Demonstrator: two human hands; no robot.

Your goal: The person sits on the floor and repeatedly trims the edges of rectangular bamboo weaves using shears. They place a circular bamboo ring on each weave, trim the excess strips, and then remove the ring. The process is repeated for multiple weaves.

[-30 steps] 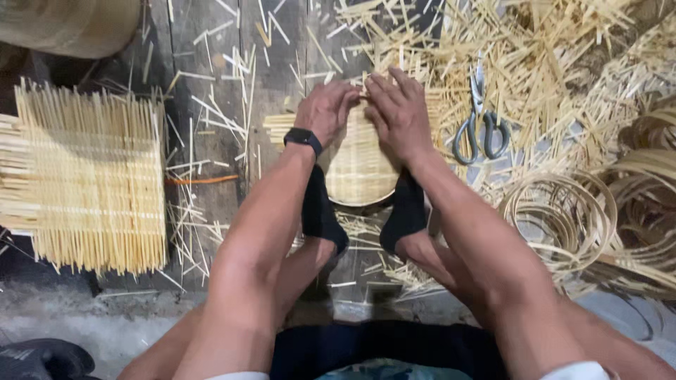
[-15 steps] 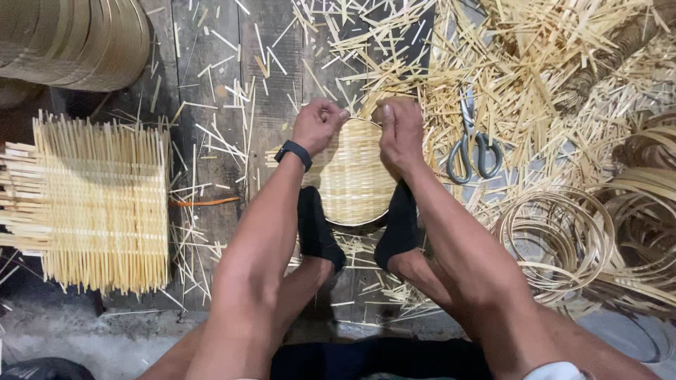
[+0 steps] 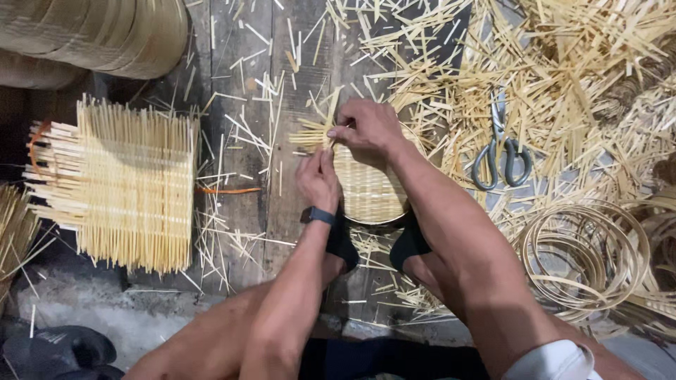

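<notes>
Bright, even overhead light, sharp centre, dim shadowy left edge and corners, slight wide-angle bending.

1. Centre of frame: the right hand [image 3: 367,129] and left hand [image 3: 318,179] pinch bamboo strips at the rim of a small woven basket [image 3: 366,191], apparently braced between both feet.
2. Right: scissors [image 3: 498,151] on scattered splints.
3. Left: a flat woven mat [image 3: 134,184].
</notes>
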